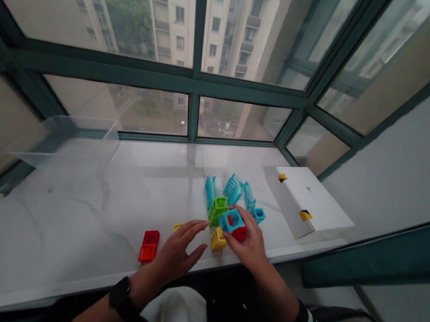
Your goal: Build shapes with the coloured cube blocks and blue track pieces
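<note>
Red block (240, 234) inside blue cube (230, 220)

Blue block (231, 220) is looking like smooth, glossy plastic, with green block (218, 210), yellow block (219, 239) and red block (149, 246) matching it. Sill (64, 212) is showing polished, veined stone, tub (64, 143) clear plastic, box (309, 191) matt white card, watch (123, 298) matt black.
</note>
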`<state>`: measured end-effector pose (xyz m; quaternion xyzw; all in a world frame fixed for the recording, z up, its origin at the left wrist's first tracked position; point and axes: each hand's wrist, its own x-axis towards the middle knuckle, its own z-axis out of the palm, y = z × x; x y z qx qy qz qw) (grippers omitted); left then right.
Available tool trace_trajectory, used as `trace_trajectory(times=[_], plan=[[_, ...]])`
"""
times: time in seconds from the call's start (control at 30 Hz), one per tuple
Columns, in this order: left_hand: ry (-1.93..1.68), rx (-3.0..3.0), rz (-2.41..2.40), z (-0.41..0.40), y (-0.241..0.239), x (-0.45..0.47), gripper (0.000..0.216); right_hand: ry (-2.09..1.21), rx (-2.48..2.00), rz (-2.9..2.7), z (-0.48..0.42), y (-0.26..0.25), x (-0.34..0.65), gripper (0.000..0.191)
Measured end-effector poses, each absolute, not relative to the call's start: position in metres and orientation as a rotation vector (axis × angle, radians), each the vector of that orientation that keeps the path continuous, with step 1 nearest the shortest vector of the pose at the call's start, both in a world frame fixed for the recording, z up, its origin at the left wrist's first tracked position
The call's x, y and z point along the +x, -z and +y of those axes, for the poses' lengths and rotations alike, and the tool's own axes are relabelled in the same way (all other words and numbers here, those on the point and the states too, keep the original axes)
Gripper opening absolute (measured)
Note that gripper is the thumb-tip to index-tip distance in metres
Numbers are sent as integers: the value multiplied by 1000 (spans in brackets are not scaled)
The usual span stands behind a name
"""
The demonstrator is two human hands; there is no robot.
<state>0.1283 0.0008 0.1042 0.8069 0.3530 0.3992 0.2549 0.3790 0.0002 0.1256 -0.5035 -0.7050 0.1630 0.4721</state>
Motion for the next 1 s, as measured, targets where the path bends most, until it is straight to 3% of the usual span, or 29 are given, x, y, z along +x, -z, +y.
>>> trace_trajectory(times=[0.4,1.0], plan=[[-1042,2208,1291,23,-71,73,29,-296,-1596,-1343,44,-58,505,75],[-998,2148,1461,15,-53,30,28,-381,-1656,-1352,63,6,519,77]])
